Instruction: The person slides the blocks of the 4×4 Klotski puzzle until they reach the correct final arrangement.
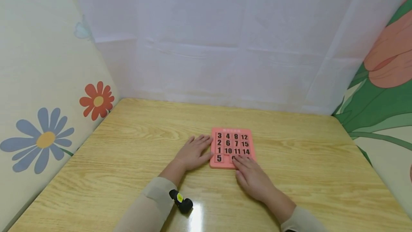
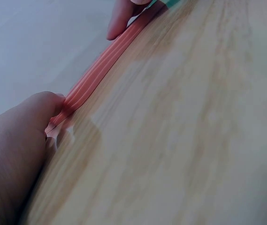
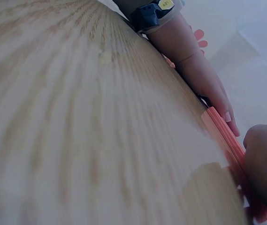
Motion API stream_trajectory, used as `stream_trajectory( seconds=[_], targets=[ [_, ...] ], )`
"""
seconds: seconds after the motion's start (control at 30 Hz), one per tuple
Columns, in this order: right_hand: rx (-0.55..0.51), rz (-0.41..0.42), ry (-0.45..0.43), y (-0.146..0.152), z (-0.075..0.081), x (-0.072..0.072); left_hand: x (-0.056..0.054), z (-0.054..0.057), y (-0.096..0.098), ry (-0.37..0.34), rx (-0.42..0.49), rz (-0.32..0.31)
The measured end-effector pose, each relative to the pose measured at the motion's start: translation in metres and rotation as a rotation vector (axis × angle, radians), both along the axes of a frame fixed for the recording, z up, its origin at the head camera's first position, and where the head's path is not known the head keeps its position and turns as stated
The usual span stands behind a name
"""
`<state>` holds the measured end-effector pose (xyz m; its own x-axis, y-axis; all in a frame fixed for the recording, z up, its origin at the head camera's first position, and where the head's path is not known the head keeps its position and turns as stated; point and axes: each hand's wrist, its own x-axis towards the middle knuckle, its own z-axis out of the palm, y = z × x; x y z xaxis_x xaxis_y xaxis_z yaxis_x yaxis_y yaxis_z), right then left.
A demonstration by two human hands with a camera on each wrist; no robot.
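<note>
One left hand (image 1: pixel 192 154) and one right hand (image 1: pixel 253 177) touch one pink number board (image 1: pixel 221 166), each grip seemingly relaxed, unclenched.

The number board (image 1: pixel 230 147) is pink with black numerals; the desk (image 1: pixel 322 167), yellow wood-grained; the sleeves (image 1: pixel 145 205), beige; the backdrop (image 1: pixel 206 20), white.

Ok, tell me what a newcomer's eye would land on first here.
Probably the pink number puzzle on the wooden table, with the left hand at its left edge and the right hand over its lower right corner. Next, likely the large flowers: a blue flower and a red flower at far left in the head view, and a tulip at far right.
</note>
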<state>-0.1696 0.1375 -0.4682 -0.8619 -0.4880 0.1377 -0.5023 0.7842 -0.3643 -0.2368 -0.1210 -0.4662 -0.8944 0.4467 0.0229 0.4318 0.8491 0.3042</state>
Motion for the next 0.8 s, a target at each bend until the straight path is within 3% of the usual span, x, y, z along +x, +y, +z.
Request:
stream_trajectory(
  seconds=[0.8],
  targets=[
    [0.016,0.021,-0.02,-0.016,0.004,0.0,0.001,0.001,0.0,-0.001,0.001,0.007]
  ],
)
